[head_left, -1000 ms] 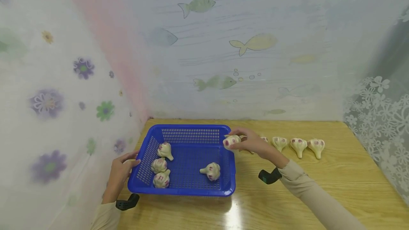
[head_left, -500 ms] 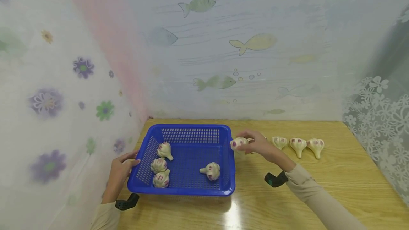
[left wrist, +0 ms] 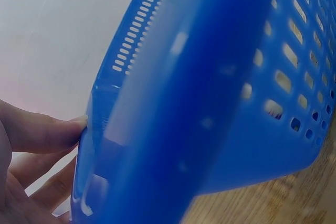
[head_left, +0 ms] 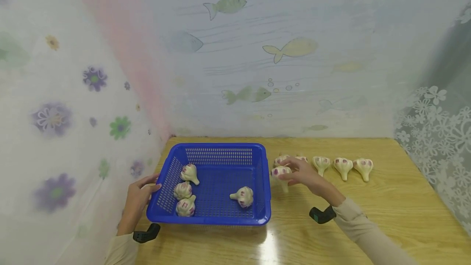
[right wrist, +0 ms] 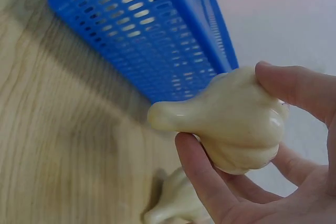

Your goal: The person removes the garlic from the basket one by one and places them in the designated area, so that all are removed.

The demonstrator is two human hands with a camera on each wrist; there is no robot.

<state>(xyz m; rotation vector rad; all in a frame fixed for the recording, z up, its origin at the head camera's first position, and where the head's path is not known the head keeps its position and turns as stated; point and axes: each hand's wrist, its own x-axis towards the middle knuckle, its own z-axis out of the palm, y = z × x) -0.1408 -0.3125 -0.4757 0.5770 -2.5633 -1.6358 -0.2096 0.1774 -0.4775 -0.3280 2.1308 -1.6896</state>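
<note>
My right hand point(head_left: 310, 177) holds a garlic bulb point(head_left: 281, 171), white with purple patches, just right of the blue plastic basket point(head_left: 220, 145). In the right wrist view the thumb and fingers pinch this bulb point(right wrist: 236, 121), its stem pointing left, apart from the table. My left hand point(head_left: 137, 201) grips the basket's left rim; the left wrist view has the thumb on the rim point(left wrist: 97, 124) and the other fingers partly hidden behind it. Inside the basket, three bulbs point(head_left: 183, 190) lie along the left side and one bulb point(head_left: 244, 197) lies near the right.
Several more garlic bulbs point(head_left: 343, 167) form a row on the wooden table point(head_left: 331, 232), right of the basket and beyond my right hand. A patterned wall point(head_left: 235, 64) rises behind the table, and a flowered wall point(head_left: 73, 154) stands close on the left.
My right hand has moved from over the basket's right rim to the right and toward me, carrying the garlic bulb, now stem downward. Another bulb behind it has come into view. The left hand stays put.
</note>
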